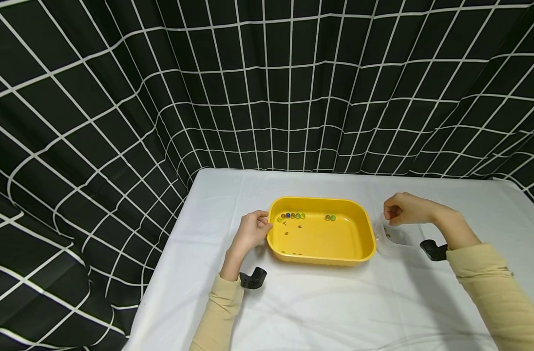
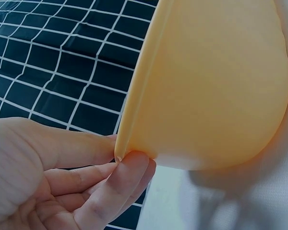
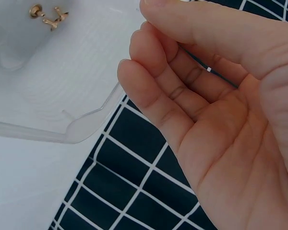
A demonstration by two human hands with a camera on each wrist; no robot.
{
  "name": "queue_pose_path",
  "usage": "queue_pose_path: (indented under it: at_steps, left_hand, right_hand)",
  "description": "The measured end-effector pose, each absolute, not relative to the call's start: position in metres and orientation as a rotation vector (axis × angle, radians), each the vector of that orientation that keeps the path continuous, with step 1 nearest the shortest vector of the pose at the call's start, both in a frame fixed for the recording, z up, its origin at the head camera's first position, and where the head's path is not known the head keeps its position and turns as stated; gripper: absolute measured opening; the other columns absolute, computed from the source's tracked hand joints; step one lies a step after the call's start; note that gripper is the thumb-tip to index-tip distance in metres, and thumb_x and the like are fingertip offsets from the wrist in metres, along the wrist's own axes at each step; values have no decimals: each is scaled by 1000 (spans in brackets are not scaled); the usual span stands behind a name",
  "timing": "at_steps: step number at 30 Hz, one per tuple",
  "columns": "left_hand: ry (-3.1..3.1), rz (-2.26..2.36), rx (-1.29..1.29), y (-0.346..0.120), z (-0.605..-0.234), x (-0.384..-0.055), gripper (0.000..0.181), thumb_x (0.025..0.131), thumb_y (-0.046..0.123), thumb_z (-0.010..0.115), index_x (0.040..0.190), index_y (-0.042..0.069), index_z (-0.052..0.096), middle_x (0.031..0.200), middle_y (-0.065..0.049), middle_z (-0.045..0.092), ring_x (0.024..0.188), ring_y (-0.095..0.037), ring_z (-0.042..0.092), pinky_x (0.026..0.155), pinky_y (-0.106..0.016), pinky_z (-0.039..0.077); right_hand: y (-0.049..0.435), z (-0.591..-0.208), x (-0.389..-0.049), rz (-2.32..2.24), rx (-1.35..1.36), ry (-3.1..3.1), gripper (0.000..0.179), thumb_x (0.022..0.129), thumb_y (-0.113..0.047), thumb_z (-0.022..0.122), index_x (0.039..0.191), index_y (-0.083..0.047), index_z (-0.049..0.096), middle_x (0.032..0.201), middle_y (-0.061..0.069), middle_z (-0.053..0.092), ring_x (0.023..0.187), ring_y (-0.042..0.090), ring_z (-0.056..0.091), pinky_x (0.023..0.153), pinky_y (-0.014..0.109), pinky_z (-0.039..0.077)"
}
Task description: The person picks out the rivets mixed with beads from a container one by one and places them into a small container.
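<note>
A yellow tray holds several coloured marbles along its back left, a pair of marbles further right and a few small brass-coloured pieces. My left hand pinches the tray's left rim between thumb and fingers; the left wrist view shows the outer wall above this grip. To the right stands a clear plastic container with small brass-coloured pins inside. Over its back edge, my right hand points its bent fingers downward. Whether anything is between thumb and index finger is hidden.
A white cloth covers the table. Behind and to the left hangs a black curtain with a white grid. The clear container is close beside the tray's right end. Each wrist carries a black camera mount.
</note>
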State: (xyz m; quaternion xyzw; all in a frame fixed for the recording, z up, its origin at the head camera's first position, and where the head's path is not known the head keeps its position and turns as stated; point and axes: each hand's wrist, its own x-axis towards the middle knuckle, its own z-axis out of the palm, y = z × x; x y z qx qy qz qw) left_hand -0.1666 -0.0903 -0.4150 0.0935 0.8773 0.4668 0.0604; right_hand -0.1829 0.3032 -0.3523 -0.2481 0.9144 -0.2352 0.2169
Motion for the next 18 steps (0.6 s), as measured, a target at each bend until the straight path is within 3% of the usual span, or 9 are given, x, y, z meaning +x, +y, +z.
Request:
queue_pose_path:
  at_steps: [18]
  left_hand:
    - [2661,1422,289,-90,-415,-167,33,85,2,64,115,-9,57,88,-12,60,76,-19,61,63,-24,52]
  right_hand:
    - [307,-357,-182,-652,-638,2515,13,74,6,67,75,-3,57,68,-1,53,62,12,46,55,22,44]
